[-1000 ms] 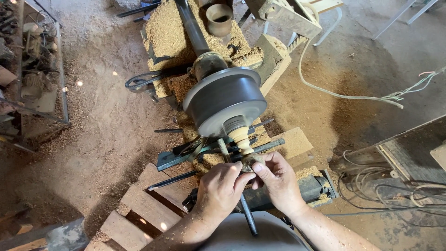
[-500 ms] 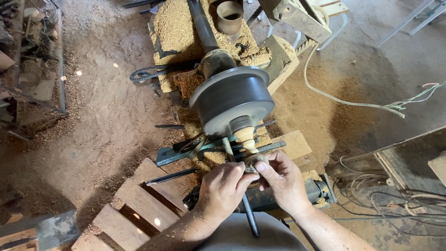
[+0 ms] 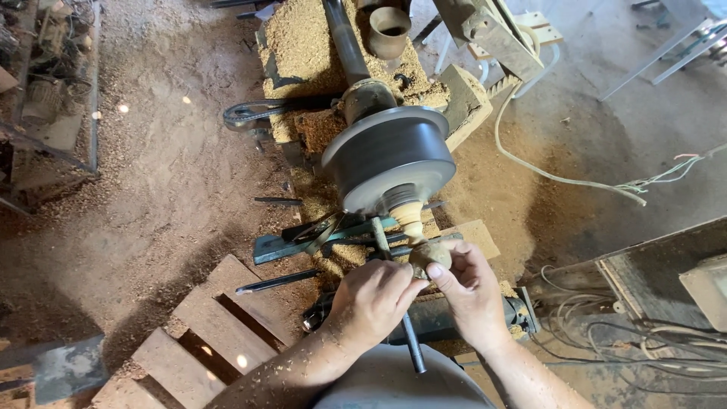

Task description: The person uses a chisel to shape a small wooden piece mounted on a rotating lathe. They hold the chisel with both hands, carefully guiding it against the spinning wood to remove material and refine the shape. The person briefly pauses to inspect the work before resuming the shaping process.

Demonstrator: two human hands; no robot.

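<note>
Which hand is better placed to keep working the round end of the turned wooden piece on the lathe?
Right, probably: the right hand already has its thumb on the wooden piece; the left hand sits lower, beside the metal rod.

Rough woodturning workshop. Dirt floor (image 3: 151, 174) thick with sawdust and shavings. Floor-level lathe with large dark metal disc (image 3: 390, 159) on a long shaft (image 3: 344, 42), pale turned wood piece (image 3: 413, 220) mounted at its face. Chisels (image 3: 318, 231) on a green bar, slatted wooden pallet (image 3: 212, 326), loose electrical cable (image 3: 553, 174), scrap machinery (image 3: 45, 98) alongside.
</note>
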